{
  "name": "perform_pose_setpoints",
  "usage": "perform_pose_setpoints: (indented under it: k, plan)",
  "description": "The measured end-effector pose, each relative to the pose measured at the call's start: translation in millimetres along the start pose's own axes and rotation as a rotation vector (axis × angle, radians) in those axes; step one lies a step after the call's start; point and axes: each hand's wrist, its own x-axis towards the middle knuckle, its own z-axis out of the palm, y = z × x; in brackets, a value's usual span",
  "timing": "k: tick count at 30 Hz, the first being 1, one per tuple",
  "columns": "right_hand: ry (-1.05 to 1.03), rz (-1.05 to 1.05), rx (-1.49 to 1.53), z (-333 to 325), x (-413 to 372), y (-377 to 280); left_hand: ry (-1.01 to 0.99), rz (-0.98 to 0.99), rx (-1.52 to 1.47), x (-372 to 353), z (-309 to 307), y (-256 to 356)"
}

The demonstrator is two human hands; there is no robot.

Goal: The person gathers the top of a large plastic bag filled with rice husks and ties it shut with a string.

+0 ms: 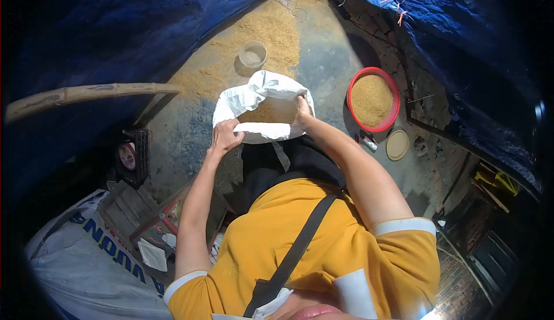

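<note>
A white woven sack (pixel 262 131) stands in front of my body with its mouth held wide and its rim folded over. Golden grain (pixel 259 113) shows inside it. My left hand (pixel 226 138) is closed on the rim at the near left corner, fingers over the fold. On the right side, my right hand (pixel 301 115) grips the rim with the fingers partly inside the mouth. Just beyond the sack, a translucent plastic tub (pixel 252 55) sits on the floor beside spilled grain (pixel 277 29).
To the right stands a red basin (pixel 375 128) full of grain, with a round beige lid (pixel 397 145) near it. A bamboo pole (pixel 92 92) juts in from the left. Blue tarpaulin (pixel 127 26) hangs around. A black crate (pixel 134 157) and a large printed sack (pixel 98 268) are at lower left.
</note>
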Motion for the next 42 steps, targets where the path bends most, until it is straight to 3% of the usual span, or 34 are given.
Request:
perform_pose_setpoints:
  k: [4,5,6,8,9,10,11,13,14,16,17,21,23,24,25,26,28,30,31,32,34,36,38,40,42]
  plan:
    - [0.019,0.04,-0.163,7,-17,23,0.033,0.011,-0.031,2,0,-6]
    - [0.121,-0.008,-0.104,4,-32,30,0.034,0.01,-0.03,4,1,-9]
    - [0.122,-0.007,-0.104,3,-36,32,-0.052,-0.103,-0.008,8,0,-12]
    - [0.418,-0.045,0.304,5,-40,35,-0.134,-0.215,0.014,13,1,-16]
    - [0.718,-0.063,0.352,10,-44,35,-0.085,-0.216,-0.001,14,1,-15]
    - [0.716,-0.063,0.353,17,-47,36,-0.037,-0.217,-0.017,14,0,-13]
    - [0.855,-0.076,0.469,23,-48,37,-0.038,-0.217,-0.018,16,0,-15]
    - [1.032,-0.025,0.594,37,-48,40,-0.228,-0.378,0.078,20,0,-23]
    - [1.035,-0.03,0.59,46,-49,42,-0.222,-0.381,0.079,20,1,-26]
    - [0.986,0.217,0.631,51,-68,46,-0.153,-0.38,0.241,18,4,-32]
    - [0.924,0.221,0.672,57,-72,48,-0.246,-0.463,0.237,22,6,-34]
    - [0.859,0.33,0.75,65,-74,44,-0.283,-0.387,0.339,34,21,-38]
    - [0.848,0.365,0.725,61,-69,41,-0.484,-0.462,0.531,42,39,-45]
    - [0.838,0.39,0.698,56,-67,39,-0.48,-0.454,0.533,42,46,-47]
    - [0.792,0.349,0.726,42,-71,39,-0.489,-0.404,0.594,38,51,-48]
    - [0.85,0.344,0.558,39,-68,36,-0.5,-0.355,0.654,34,56,-50]
    - [0.914,0.139,0.521,35,-58,27,-0.475,-0.367,0.661,27,63,-51]
    - [0.592,-0.099,0.549,21,-42,19,-0.481,-0.334,0.854,21,68,-50]
    - [0.591,-0.138,0.541,18,-36,12,-0.485,-0.394,0.825,22,70,-53]
    - [0.594,-0.132,0.548,15,-30,6,-0.485,-0.386,0.831,19,73,-56]
    - [0.376,-0.092,0.389,15,-16,-2,-0.409,-0.235,1.008,16,68,-50]
    - [0.369,-0.048,0.414,21,1,-2,-0.35,-0.267,0.994,16,68,-60]
    - [0.195,0.012,0.424,11,-10,11,-0.37,-0.111,1.093,17,65,-65]
    - [0.234,0.064,0.43,7,-27,20,-0.368,-0.186,1.026,17,57,-57]
    - [0.432,0.221,0.611,14,-19,25,-0.339,-0.15,1.072,17,51,-54]
